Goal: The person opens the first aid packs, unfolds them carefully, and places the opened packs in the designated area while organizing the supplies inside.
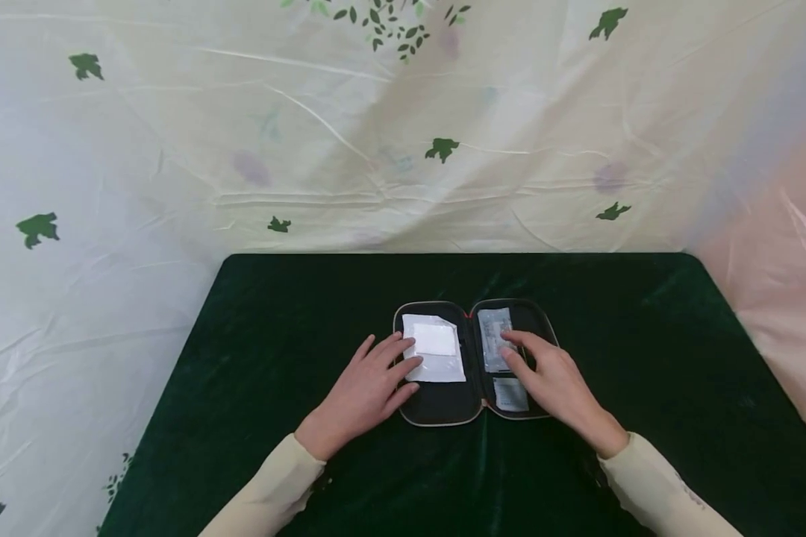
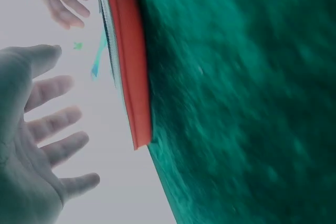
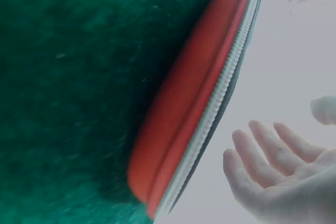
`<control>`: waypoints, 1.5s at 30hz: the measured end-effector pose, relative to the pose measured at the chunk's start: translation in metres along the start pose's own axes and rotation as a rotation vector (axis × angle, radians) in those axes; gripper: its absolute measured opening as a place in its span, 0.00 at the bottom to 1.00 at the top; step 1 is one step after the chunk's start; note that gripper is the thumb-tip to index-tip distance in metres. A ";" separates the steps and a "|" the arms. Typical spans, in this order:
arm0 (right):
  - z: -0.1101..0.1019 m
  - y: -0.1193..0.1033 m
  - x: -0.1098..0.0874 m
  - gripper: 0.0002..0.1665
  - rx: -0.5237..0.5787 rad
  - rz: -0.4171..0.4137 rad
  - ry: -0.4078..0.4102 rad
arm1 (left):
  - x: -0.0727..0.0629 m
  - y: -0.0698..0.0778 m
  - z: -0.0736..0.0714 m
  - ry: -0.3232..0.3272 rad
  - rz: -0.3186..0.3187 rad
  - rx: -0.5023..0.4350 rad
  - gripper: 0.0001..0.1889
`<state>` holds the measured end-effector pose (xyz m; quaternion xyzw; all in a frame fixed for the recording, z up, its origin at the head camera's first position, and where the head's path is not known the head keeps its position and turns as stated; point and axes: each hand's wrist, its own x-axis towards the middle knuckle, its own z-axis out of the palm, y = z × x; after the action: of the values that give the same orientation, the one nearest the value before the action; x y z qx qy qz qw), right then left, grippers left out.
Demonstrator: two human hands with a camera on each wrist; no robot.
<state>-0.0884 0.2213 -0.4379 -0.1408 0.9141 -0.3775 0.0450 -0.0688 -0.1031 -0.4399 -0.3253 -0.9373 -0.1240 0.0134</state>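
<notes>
An unfolded zip case, black inside and red outside, lies on the table. Its left half holds a white packet with a smaller white rectangle on it. In the right half sit a clear printed packet and a smaller packet below. My left hand has its fingers spread over the case's left edge, overlapping the white packet. Over the right half is my right hand, thumb and forefinger apart beside the clear packet. The wrist views show the left palm and right palm holding nothing, raised beside the case.
Dark green velvet cloth covers the table. A pale curtain with green leaf and bird prints hangs behind and along both sides. The case's zipper edge stands up from the cloth.
</notes>
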 end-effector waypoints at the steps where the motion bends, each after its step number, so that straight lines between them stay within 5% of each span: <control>1: 0.001 -0.002 0.002 0.28 0.001 -0.008 -0.004 | -0.001 -0.002 0.000 0.001 -0.009 0.003 0.24; 7: 0.007 -0.014 0.012 0.27 -0.017 -0.043 -0.031 | -0.003 -0.008 0.004 -0.043 -0.072 0.009 0.30; 21: 0.017 -0.044 0.048 0.33 -0.076 -0.172 -0.163 | -0.003 -0.011 0.007 -0.132 -0.079 0.037 0.38; 45: 0.030 -0.036 0.085 0.30 -0.037 -0.063 -0.275 | -0.003 -0.006 0.011 -0.201 -0.092 0.051 0.37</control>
<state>-0.1557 0.1514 -0.4319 -0.2208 0.9013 -0.3389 0.1554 -0.0694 -0.1073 -0.4527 -0.2922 -0.9508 -0.0676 -0.0780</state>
